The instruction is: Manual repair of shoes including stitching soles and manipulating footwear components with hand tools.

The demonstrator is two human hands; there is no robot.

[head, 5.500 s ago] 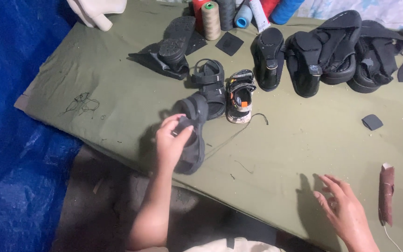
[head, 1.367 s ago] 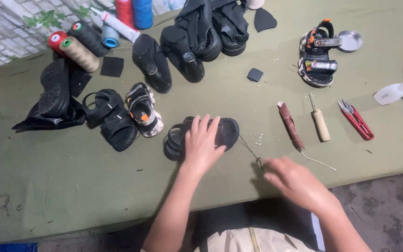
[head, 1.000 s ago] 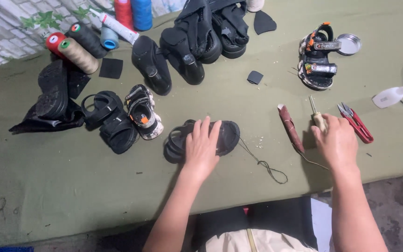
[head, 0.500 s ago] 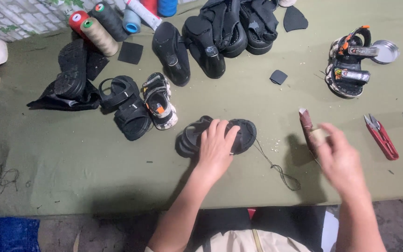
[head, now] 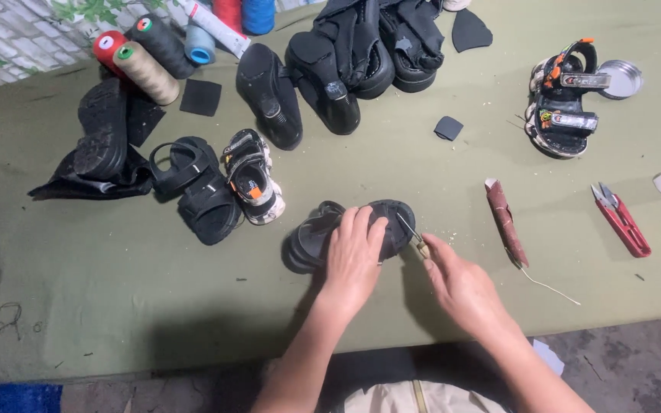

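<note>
A small black sandal (head: 311,233) lies sole-up near the table's front edge. My left hand (head: 355,252) presses flat on top of it, fingers spread over the sole. Just to its right, my right hand (head: 457,279) grips a wooden-handled awl (head: 415,239). The awl's thin metal tip touches the sandal's sole at its right end.
On the olive cloth table (head: 116,291) lie a brown wrapped tool (head: 505,222), red snips (head: 621,222), a grey-orange sandal (head: 564,99) and metal lid (head: 621,78) at the right. Two small sandals (head: 216,183), black shoes (head: 330,61), thread spools (head: 147,53) and black patches fill the left and back.
My right hand went to the tools at the right, picked up the awl and came back to the sandal. The left hand stayed on the sandal.
</note>
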